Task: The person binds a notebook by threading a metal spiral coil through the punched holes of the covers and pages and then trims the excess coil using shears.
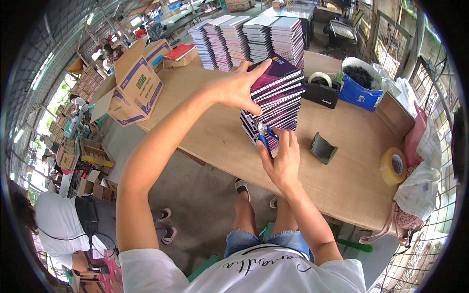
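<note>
A tall stack of spiral notebooks (288,80) with purple covers and white wire bindings stands in front of me on the wooden table (215,129). My left hand (241,88) rests on the upper part of the stack, thumb and fingers spread around its left corner. Lower down, my right hand (283,158) is closed around blue-handled pliers (264,136). Their metal jaws are against or very near the wire bindings on the stack's near side; whether they grip a wire is too small to tell. A dark, curved block (323,148) lies to the right of my right hand.
Several notebook stacks (244,39) line the far edge. An open carton (134,93) stands at the left. On the right are a black tape dispenser (321,91), a blue box of black coils (360,85), a tape roll (393,166) and bags (417,190). Another person (63,219) is at lower left.
</note>
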A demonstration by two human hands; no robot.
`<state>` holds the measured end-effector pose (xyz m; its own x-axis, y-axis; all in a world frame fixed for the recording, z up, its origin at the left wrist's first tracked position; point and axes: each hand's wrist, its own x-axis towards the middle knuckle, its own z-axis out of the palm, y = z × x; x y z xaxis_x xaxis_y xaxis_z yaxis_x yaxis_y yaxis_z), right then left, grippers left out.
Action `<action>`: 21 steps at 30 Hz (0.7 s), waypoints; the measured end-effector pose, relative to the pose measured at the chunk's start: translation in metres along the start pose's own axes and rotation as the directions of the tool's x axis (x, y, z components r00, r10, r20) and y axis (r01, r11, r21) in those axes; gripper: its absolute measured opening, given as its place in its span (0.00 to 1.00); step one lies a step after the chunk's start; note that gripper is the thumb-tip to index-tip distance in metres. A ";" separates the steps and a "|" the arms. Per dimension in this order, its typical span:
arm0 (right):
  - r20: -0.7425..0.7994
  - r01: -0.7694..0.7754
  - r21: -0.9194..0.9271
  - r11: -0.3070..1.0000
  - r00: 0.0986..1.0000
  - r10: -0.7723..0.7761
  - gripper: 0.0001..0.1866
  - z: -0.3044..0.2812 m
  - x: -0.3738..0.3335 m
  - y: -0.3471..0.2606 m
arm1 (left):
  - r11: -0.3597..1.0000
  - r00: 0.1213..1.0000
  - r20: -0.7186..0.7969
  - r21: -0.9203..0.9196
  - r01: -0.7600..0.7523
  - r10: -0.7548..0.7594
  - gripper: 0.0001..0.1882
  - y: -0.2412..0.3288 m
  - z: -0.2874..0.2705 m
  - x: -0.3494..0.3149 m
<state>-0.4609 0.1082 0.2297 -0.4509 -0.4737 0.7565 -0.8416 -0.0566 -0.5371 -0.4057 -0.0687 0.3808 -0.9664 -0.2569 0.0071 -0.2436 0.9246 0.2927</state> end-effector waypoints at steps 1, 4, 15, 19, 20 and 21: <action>0.082 -0.111 0.107 0.988 0.991 0.102 0.18 0.000 0.000 0.001 | 1.000 1.000 0.007 0.002 0.009 -0.009 0.64 0.001 0.000 0.000; 0.299 -0.388 0.342 0.856 0.908 0.292 0.17 0.000 -0.002 0.003 | 0.999 0.999 -0.028 0.041 -0.028 0.029 0.63 -0.001 0.003 0.001; 0.097 -0.114 0.146 0.983 0.990 0.101 0.18 0.005 -0.014 0.003 | 0.999 1.000 -0.016 0.039 -0.015 0.016 0.63 -0.003 0.002 0.003; 0.559 -0.686 0.537 0.492 0.725 0.401 0.12 0.004 -0.008 0.012 | 1.000 1.000 -0.007 -0.008 -0.001 0.001 0.63 0.001 0.001 0.001; 0.772 -0.848 0.520 0.104 0.519 0.367 0.11 0.003 -0.007 0.016 | 1.000 1.000 -0.003 -0.030 0.008 -0.008 0.63 0.002 0.001 0.001; 0.748 -0.828 0.547 0.123 0.549 0.373 0.11 0.004 -0.010 0.017 | 1.000 1.000 -0.008 -0.011 -0.003 0.002 0.63 0.001 0.002 0.001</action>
<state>-0.4697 0.1079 0.2117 -0.3390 -0.9386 -0.0639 0.4324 -0.0951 -0.8967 -0.4069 -0.0672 0.3798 -0.9663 -0.2569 0.0158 -0.2402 0.9221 0.3034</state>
